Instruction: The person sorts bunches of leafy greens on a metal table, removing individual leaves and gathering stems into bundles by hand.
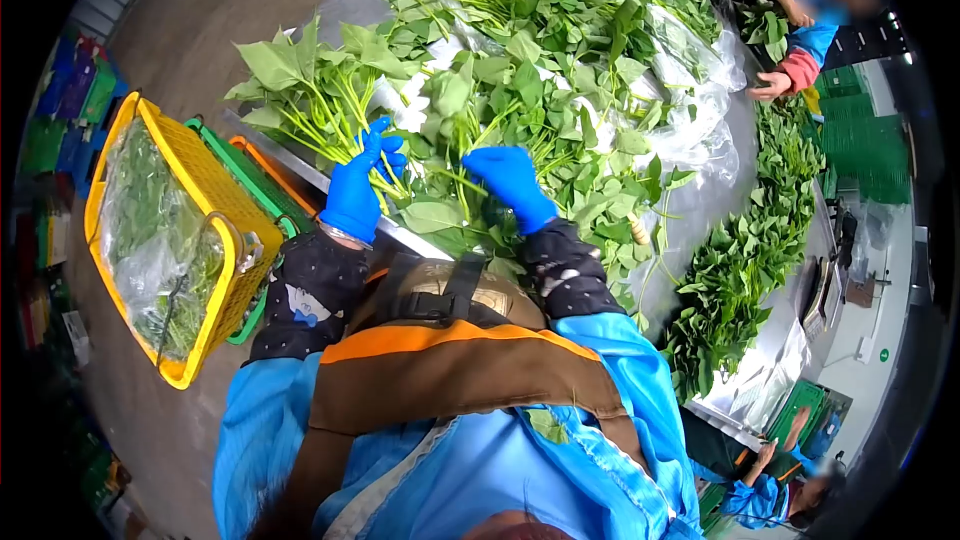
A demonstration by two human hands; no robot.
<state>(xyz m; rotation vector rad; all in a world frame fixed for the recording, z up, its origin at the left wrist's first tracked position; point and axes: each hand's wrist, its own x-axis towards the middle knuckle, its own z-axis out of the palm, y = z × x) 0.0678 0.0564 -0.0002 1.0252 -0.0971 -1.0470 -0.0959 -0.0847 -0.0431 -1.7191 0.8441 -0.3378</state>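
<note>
Head: leafy stems (335, 118), illegible sign (884, 355)

I see the blue-gloved left hand (365, 180) gripping a bunch of leafy stems (318, 105), right hand (510, 183) near it, fingers curled, pile of greens (560, 55) across the worktop (722, 208), yellow crate (200, 185) to my left, co-worker (822, 40) upper right.

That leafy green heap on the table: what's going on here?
The person's blue-gloved left hand grips a bunch of green leafy stems. The blue-gloved right hand is curled over the leafy green heap on the grey metal table; whether it grips anything is unclear. A yellow plastic crate of bagged greens is to the left.
</note>
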